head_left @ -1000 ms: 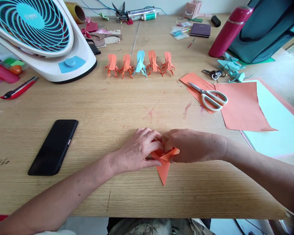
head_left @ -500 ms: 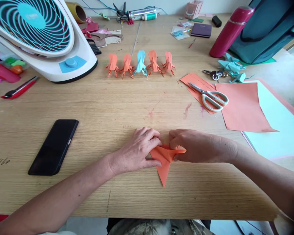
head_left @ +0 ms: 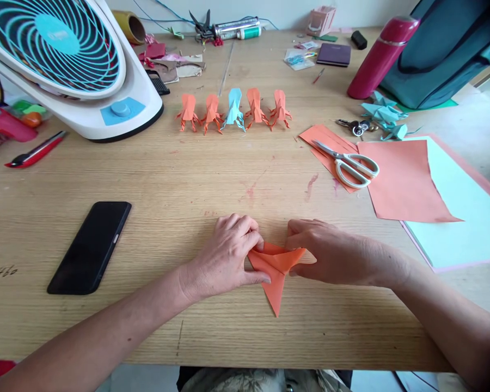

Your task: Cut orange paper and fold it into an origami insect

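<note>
A folded piece of orange paper (head_left: 274,277) lies near the front of the table, one long point aimed toward me. My left hand (head_left: 234,256) grips its left side, thumb on top and fingers curled at the upper edge. On the other side, my right hand (head_left: 322,253) pinches the raised right flap, with the fingertips partly hidden behind the paper. Farther back stands a row of folded paper figures, several orange ones (head_left: 255,106) and one light blue one (head_left: 233,109).
A black phone (head_left: 90,247) lies left of my arm. White-handled scissors (head_left: 357,170) rest on orange paper strips (head_left: 324,142), beside a larger orange sheet (head_left: 404,179). At the back are a fan (head_left: 142,109), a pink flask (head_left: 381,60), keys (head_left: 356,127) and a red cutter (head_left: 36,151).
The raised flap of the orange paper has opened out wider. My left hand has shifted slightly left, and my right fingers have loosened and moved a little lower.
</note>
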`<act>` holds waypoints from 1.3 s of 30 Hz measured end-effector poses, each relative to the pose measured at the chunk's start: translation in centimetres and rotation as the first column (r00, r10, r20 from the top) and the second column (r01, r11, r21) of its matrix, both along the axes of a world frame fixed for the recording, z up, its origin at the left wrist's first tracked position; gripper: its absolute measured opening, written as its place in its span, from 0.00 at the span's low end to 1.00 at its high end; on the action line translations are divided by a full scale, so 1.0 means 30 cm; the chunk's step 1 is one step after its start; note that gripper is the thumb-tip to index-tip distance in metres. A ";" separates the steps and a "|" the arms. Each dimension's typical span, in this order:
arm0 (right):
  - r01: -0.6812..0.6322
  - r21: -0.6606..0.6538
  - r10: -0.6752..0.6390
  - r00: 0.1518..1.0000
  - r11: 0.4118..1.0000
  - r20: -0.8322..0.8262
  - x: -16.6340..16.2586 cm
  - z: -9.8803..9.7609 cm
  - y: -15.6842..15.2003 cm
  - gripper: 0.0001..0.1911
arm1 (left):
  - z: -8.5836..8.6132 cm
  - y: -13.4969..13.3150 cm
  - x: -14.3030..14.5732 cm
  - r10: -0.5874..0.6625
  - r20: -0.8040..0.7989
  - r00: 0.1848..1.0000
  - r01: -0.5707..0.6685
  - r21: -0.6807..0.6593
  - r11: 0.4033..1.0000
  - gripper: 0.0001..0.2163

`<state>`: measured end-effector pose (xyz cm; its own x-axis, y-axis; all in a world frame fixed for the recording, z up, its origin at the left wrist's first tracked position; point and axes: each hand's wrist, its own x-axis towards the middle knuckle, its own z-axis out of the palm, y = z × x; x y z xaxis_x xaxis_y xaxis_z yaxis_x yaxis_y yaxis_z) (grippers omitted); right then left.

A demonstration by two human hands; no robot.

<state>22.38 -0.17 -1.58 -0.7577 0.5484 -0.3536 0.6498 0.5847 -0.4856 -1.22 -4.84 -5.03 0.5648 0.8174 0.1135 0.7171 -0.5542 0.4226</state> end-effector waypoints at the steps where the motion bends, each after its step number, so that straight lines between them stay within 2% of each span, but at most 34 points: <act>1: 0.005 0.038 -0.005 1.000 0.999 -0.008 -0.006 0.000 -0.011 0.04 | 0.001 -0.006 0.005 0.008 -0.007 1.000 -0.008 0.007 1.000 0.24; 4: 0.043 0.220 -0.037 0.999 0.975 -0.031 -0.035 0.002 -0.060 0.11 | 0.003 -0.026 0.024 0.033 -0.021 0.999 -0.033 0.025 0.999 0.24; 7: 0.061 0.404 -0.031 0.996 0.913 -0.081 -0.061 0.001 -0.116 0.13 | 0.004 -0.043 0.036 0.057 -0.014 0.998 -0.057 0.019 0.998 0.24; 10: 0.030 0.542 0.072 0.983 0.840 -0.166 -0.069 -0.006 -0.150 0.06 | 0.004 -0.050 0.038 0.046 0.012 0.999 -0.046 0.008 0.999 0.22; 12: -0.021 0.584 0.167 0.966 0.811 -0.197 -0.067 -0.012 -0.153 0.05 | 0.003 -0.049 0.035 0.031 0.020 0.999 -0.031 0.010 0.999 0.19; 14: -0.042 0.588 0.202 0.957 0.807 -0.209 -0.061 -0.019 -0.143 0.07 | 0.000 -0.045 0.031 0.021 0.019 1.000 -0.021 0.015 1.000 0.20; 17: -0.005 0.544 0.153 0.962 0.839 -0.228 -0.048 -0.029 -0.117 0.09 | -0.010 -0.042 0.024 0.001 0.031 1.000 -0.002 0.031 1.000 0.23; 21: 0.052 0.459 0.084 0.959 0.887 -0.272 -0.032 -0.038 -0.097 0.07 | -0.020 -0.060 0.014 -0.013 0.060 0.998 0.004 0.151 0.988 0.25; 24: 0.071 0.401 0.043 0.962 0.913 -0.268 -0.027 -0.044 -0.098 0.08 | -0.019 -0.076 0.006 -0.023 0.050 0.998 0.012 0.216 0.976 0.17; 28: 0.090 0.374 0.008 0.968 0.923 -0.252 -0.028 -0.054 -0.100 0.08 | -0.004 -0.070 0.003 0.025 0.032 0.999 -0.030 0.170 0.985 0.09; 30: 0.070 0.397 0.036 0.967 0.915 -0.252 -0.026 -0.056 -0.096 0.08 | 0.006 -0.054 0.004 0.019 0.016 1.000 -0.022 0.213 0.977 0.08; 33: -0.001 0.437 0.126 0.958 0.899 -0.257 -0.020 -0.052 -0.089 0.10 | 0.020 -0.031 0.006 -0.083 0.007 0.996 0.078 0.282 0.956 0.07; 36: -0.069 0.461 0.206 0.945 0.885 -0.255 -0.005 -0.044 -0.088 0.13 | 0.020 -0.027 0.007 -0.182 0.019 0.983 0.172 0.241 0.955 0.07; 39: -0.079 0.466 0.216 0.944 0.881 -0.249 0.014 -0.045 -0.093 0.12 | 0.007 -0.044 0.004 -0.163 0.018 0.986 0.154 0.237 0.959 0.05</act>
